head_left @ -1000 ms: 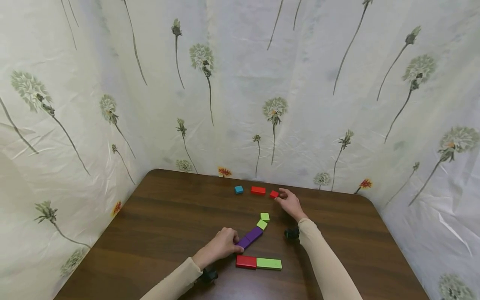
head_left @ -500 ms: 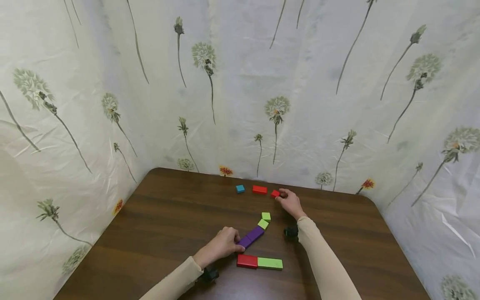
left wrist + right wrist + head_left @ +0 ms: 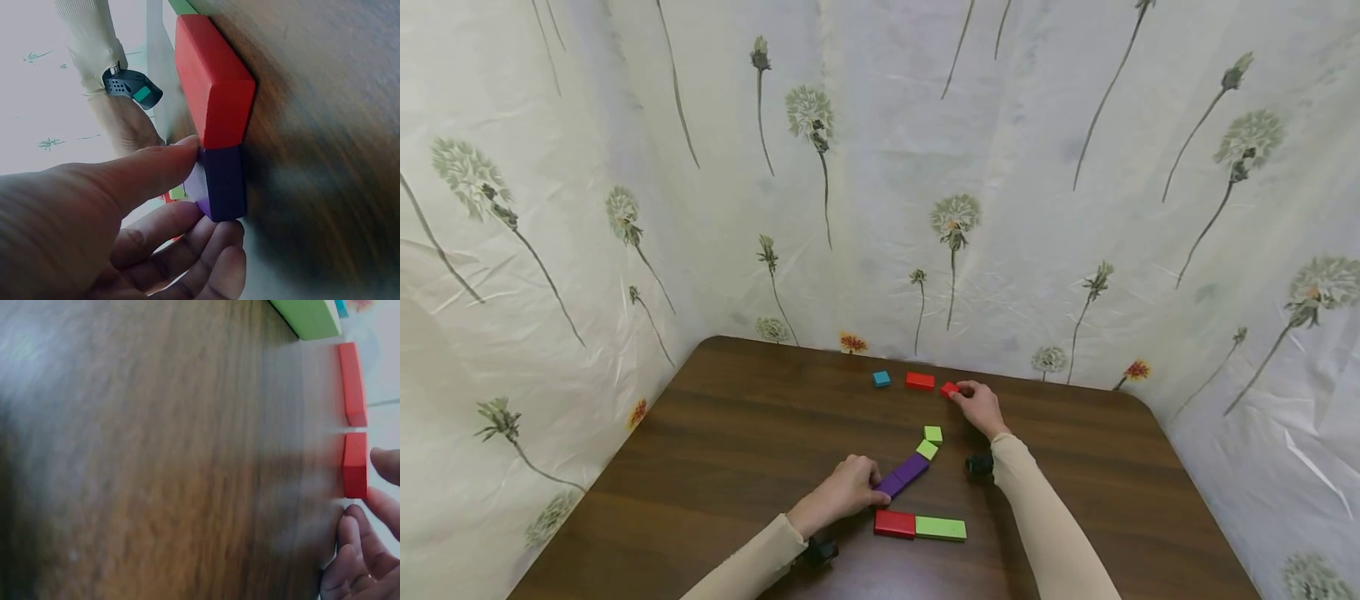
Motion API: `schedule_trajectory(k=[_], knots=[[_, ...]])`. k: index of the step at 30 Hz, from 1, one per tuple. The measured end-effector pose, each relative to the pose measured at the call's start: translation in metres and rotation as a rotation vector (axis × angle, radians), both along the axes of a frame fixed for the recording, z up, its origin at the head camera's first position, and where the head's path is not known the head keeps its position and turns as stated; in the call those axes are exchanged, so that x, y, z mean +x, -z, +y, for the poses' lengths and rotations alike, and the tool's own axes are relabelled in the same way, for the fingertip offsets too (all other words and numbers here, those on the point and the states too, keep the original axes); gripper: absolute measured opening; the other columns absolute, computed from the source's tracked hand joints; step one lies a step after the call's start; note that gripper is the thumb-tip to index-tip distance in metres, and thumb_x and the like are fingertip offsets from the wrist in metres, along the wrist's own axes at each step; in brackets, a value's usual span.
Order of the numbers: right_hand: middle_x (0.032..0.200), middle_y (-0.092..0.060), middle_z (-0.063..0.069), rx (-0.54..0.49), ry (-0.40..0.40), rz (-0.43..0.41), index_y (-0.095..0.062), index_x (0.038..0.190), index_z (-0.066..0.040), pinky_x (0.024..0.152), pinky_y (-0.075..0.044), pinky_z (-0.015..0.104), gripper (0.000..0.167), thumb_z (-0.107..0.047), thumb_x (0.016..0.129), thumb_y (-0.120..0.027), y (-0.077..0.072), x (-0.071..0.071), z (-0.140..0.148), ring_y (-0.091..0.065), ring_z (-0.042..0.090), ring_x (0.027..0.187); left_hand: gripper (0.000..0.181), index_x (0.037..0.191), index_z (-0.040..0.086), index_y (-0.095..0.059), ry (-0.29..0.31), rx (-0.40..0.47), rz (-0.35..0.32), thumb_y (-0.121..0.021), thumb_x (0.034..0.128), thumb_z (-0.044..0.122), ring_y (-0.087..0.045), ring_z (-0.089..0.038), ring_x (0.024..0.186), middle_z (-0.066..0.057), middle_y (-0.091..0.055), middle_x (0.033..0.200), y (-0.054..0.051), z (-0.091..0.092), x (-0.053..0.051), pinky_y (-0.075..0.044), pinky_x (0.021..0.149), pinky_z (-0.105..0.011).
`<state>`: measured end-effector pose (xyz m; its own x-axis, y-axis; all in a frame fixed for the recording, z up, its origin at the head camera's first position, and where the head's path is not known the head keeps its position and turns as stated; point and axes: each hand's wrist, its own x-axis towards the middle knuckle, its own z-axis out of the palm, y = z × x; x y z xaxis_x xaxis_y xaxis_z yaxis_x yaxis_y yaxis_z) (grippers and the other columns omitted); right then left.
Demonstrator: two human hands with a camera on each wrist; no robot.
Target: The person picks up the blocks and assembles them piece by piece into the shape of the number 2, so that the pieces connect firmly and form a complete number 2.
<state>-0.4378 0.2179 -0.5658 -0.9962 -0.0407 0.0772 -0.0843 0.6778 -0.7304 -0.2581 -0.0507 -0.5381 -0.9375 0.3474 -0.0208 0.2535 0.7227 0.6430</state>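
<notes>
My left hand pinches the near end of a row of two purple blocks between thumb and fingers. In the left wrist view, that purple block touches a red block at its corner. Two lime green cubes continue the row at its far end. My right hand reaches to the back of the table and holds a small red block with thumb and index finger. In the right wrist view, the fingertips lie close round this red block, its other fingers curled below.
A longer red block and a blue block lie left of the small red one. Nearer, a red block and a long lime green block lie end to end. A flowered curtain closes off the table's back.
My right hand has shifted slightly left, and the small red block sits a little closer to the longer red one. My left hand stays at the purple block.
</notes>
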Motion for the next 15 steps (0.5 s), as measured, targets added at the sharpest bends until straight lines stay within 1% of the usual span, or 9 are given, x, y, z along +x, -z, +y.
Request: schedule_trajectory(k=[3,8,13,15], knots=[[0.122,-0.061,0.022,0.005,0.014,0.003,-0.06,0.124,0.0,0.096,-0.043,0.051,0.038,-0.021,0.093,-0.063,-0.0007,-0.0014,-0.0013,-0.055,0.037,0.114,0.022,0.078,0.004,-0.067,-0.001,-0.002,0.004,-0.082,0.0768,0.021,-0.043,-0.005,0.057,0.005,-0.057,0.067,0.0003,-0.0002,-0.0008,-0.036,0.053,-0.02],[0.123,-0.061,0.021,0.003,0.024,-0.006,-0.061,0.124,0.0,0.097,-0.042,0.05,0.037,-0.019,0.093,-0.063,0.0006,0.0001,-0.0004,-0.055,0.036,0.115,0.021,0.077,0.006,-0.067,0.007,-0.003,0.02,-0.082,0.0762,0.021,-0.043,-0.005,0.057,0.005,-0.058,0.067,0.0021,-0.0001,0.0001,-0.037,0.052,-0.02],[0.123,-0.062,0.021,-0.004,0.012,-0.005,-0.063,0.122,0.0,0.097,-0.042,0.05,0.035,-0.018,0.093,-0.063,-0.0017,0.0014,0.0005,-0.054,0.037,0.117,0.021,0.074,0.007,-0.066,0.007,0.004,0.024,-0.082,0.0761,0.021,-0.043,-0.005,0.056,0.005,-0.057,0.065,0.0021,-0.0008,-0.0002,-0.037,0.052,-0.02],[0.123,-0.063,0.022,-0.002,0.003,-0.005,-0.064,0.12,0.0,0.097,-0.042,0.051,0.034,-0.018,0.092,-0.064,-0.0038,0.0029,0.0008,-0.055,0.038,0.117,0.021,0.073,0.008,-0.066,0.006,0.011,0.012,-0.082,0.0765,0.021,-0.042,-0.005,0.055,0.005,-0.056,0.064,0.0019,-0.0007,-0.0005,-0.036,0.051,-0.02]])
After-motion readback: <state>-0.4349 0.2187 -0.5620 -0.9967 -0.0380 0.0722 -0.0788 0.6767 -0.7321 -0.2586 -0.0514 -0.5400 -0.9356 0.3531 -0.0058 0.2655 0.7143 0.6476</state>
